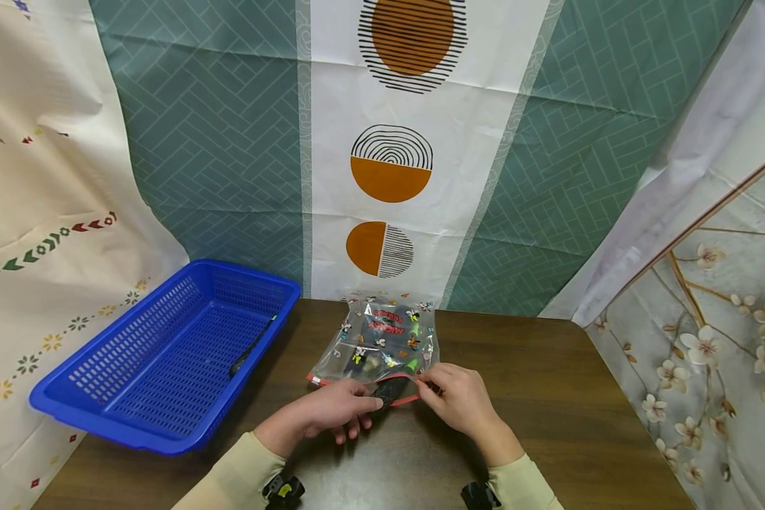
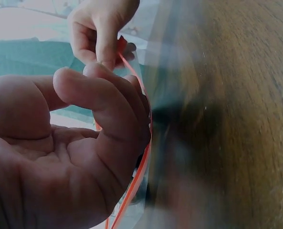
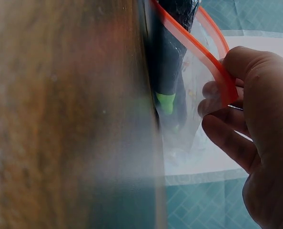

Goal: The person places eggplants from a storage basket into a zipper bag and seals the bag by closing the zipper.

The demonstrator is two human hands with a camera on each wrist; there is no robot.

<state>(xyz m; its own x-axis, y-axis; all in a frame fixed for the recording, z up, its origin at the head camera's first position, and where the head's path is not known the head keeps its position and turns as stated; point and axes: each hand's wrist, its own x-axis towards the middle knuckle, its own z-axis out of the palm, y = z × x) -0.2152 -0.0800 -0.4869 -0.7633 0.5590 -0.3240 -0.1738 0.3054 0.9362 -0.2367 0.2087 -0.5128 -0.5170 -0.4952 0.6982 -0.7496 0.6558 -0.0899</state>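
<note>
A clear zip bag (image 1: 382,333), printed with small cartoon figures and edged in red, lies on the table, its mouth facing me. My right hand (image 1: 457,397) pinches the red-edged rim (image 3: 222,78) near its right corner with thumb and fingers. At the mouth's left part is my left hand (image 1: 338,409), its thumb reaching over a black object (image 1: 390,389). In the left wrist view the bent left fingers (image 2: 117,109) lie along the red strip, with a gap between thumb and fingertips. Inside the bag, the black object shows a lime-green part (image 3: 166,102).
A blue slotted plastic basket (image 1: 166,347) stands on the left of the brown table (image 1: 516,368). One slim dark item (image 1: 248,354) leans along its right inner wall. Patterned cloths (image 1: 229,127) hang behind the table and at both sides.
</note>
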